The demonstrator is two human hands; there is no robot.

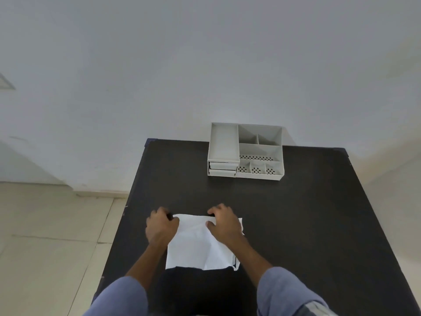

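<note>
A white cloth [198, 245] lies folded on the near part of the black table [296, 213]. My left hand [160, 226] grips the cloth's far left corner with curled fingers. My right hand [224, 222] grips the far edge near the right corner, thumb on top of the fabric. The cloth's near edge reaches the table's front, where my dark clothing hides it.
A grey desk organizer [246, 151] with several compartments and two small drawers stands at the table's far edge against the white wall. Pale tiled floor lies to the left of the table.
</note>
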